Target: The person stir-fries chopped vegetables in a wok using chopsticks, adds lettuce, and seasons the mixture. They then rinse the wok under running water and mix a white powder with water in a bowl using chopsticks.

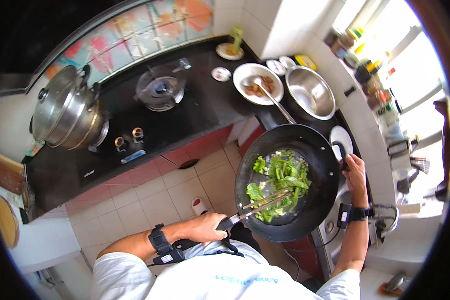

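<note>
A dark wok [324, 202] hangs in front of me, over the floor and the edge of the counter. My left hand [208, 227] is closed around its long black handle [225, 223]. On the far right side, the fingers of my right hand [354, 172] grip the small loop handle [341, 150]. Cooked leafy greens [287, 174] with pale bits that look like chopped garlic lie in the wok. A pair of chopsticks [266, 203] rests across the greens, with the ends at the rim near the long handle.
On the black counter stand a gas burner [159, 89], a lidded steamer pot [65, 112], a white bowl [240, 88] with browned food and a spoon, and a steel bowl [311, 93]. A white plate [340, 138] and a sink [332, 225] are right. Jars line the windowsill.
</note>
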Demonstrator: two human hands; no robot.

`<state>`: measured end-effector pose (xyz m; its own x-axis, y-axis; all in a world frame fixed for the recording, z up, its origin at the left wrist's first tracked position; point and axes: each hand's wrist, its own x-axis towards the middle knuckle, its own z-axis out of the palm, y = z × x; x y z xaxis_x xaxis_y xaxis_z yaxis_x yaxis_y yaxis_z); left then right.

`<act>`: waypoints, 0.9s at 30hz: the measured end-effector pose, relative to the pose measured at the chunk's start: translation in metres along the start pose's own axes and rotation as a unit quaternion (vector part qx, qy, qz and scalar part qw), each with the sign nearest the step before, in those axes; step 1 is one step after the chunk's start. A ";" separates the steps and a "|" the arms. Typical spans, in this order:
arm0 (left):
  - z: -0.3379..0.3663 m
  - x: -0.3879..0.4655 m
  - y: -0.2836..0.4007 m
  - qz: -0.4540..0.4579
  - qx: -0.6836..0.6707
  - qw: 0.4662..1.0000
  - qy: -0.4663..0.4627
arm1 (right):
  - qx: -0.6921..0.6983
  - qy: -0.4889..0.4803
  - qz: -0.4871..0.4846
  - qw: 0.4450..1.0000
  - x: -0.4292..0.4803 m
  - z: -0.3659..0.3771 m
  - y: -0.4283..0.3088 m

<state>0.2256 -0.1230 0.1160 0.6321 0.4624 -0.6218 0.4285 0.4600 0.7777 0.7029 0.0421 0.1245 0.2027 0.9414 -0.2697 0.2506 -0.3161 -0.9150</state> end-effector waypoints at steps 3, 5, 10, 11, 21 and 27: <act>-0.023 -0.048 -0.020 -0.011 -0.045 0.995 0.085 | 0.027 -0.098 -0.052 0.993 0.050 0.095 -0.040; -0.024 -0.077 -0.037 -0.020 -0.086 0.989 0.122 | -0.021 -0.160 -0.050 0.986 0.064 0.144 -0.057; -0.022 -0.137 -0.083 -0.001 -0.163 0.963 0.213 | -0.024 -0.243 -0.070 0.967 0.073 0.291 -0.088; -0.024 -0.144 -0.091 -0.021 -0.206 0.953 0.219 | -0.009 -0.265 -0.091 0.960 0.073 0.321 -0.093; -0.101 -0.161 -0.148 0.003 -0.354 0.875 0.330 | -0.063 -0.431 -0.100 0.895 0.143 0.584 -0.142; -0.149 -0.138 -0.143 0.014 -0.398 0.845 0.357 | -0.087 -0.466 -0.108 0.874 0.188 0.670 -0.156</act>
<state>-0.0192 -0.1401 0.0771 -0.0381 0.6901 -0.7228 -0.3306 0.6739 0.6608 0.0673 0.3478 0.0156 -0.7055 0.6434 -0.2970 0.3443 -0.0551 -0.9373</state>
